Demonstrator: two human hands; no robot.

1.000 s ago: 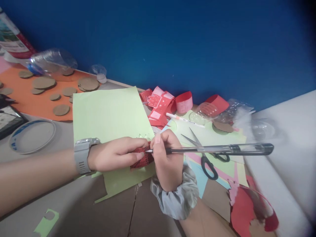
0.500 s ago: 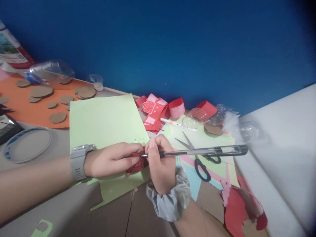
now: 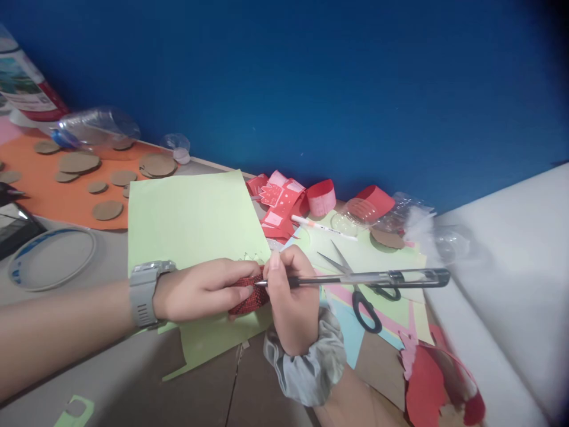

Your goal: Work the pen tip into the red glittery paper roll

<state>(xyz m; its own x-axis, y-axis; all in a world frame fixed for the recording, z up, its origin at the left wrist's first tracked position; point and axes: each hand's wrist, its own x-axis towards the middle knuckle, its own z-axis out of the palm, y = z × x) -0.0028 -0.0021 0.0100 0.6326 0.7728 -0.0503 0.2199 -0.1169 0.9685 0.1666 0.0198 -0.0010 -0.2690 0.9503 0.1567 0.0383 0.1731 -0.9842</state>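
Note:
My left hand (image 3: 207,290), with a grey watch (image 3: 144,293) on the wrist, grips a small curved red piece covered in black crosshatch marks (image 3: 246,303) between thumb and fingers. In my right hand (image 3: 291,296) is a clear-barrelled black gel pen (image 3: 364,279), pinched between thumb and fingers. The pen's tip meets or nearly meets the red piece beside my left thumb. Beneath both hands lies a light green sheet of paper (image 3: 191,213). A grey scrunchie (image 3: 309,362) circles my right wrist. The red piece's far side is partly hidden by my fingers.
Black-handled scissors (image 3: 364,311) lie open on paper scraps to the right, near a white marker (image 3: 322,226) and red paper rings (image 3: 320,198). Cardboard discs (image 3: 79,162) and a plastic bottle (image 3: 100,127) rest on orange paper at left. A blue wall (image 3: 311,89) stands behind.
The view has shifted slightly, so everything sits a little farther right. Both hands keep their hold, and the pen's tip stays at the red piece.

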